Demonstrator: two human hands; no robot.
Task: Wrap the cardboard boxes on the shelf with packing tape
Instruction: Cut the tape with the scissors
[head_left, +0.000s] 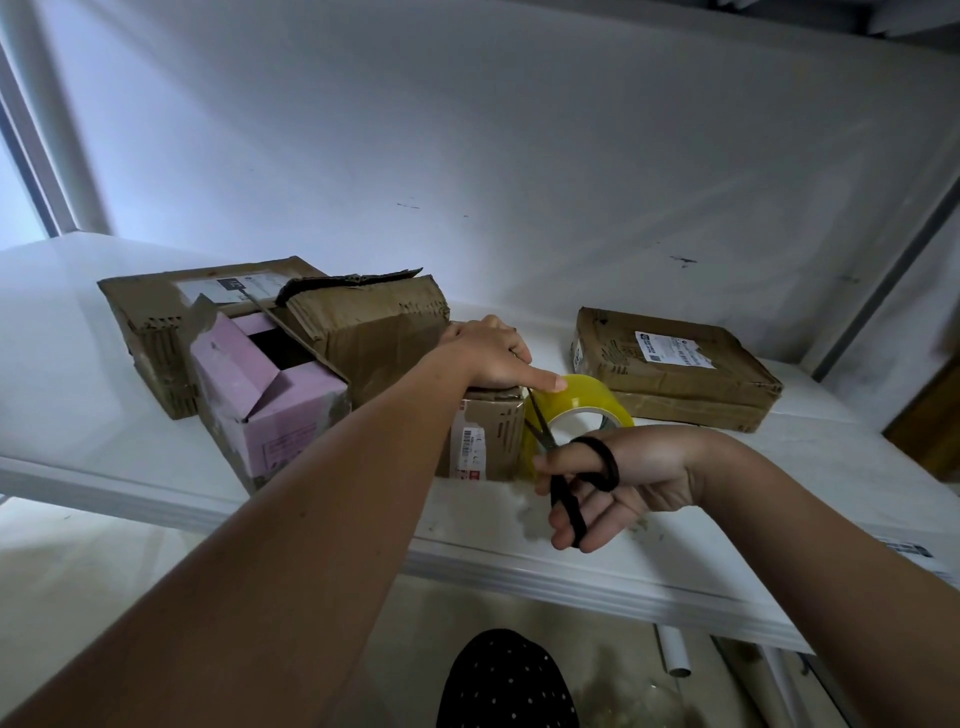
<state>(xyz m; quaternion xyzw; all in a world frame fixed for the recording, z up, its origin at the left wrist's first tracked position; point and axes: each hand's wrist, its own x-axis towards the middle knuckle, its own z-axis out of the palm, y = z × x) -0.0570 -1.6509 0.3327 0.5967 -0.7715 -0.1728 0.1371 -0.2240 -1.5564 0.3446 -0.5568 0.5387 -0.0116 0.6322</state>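
I am at the cutting step: tape has been run onto the small box (488, 436) and now has to be severed from the roll. The small box stands on the white shelf (571, 561), near its front edge, with the roll of yellow tape (576, 402) just beside it on the right, touching or nearly touching its upper corner. My left hand (493, 358) rests palm down on top of the small box, fingers mostly extended, the index finger reaching across onto the roll to steady it; it presses and does not grip. My right hand (613, 483) holds the black-handled scissors (561, 462), thumb and fingers through the loops, blades parted and pointed up toward the gap between box and roll. The strip itself is too clear to make out, so I cannot tell exactly where it spans. The next move calls for closing the blades squarely across the strip close to the box, keeping my left index finger out of the cutting line, then pressing the loose end flat. An opened large box (322, 322) with a pink box (270, 410) in front sits to the left; a flat parcel (675, 369) lies well apart to the right.
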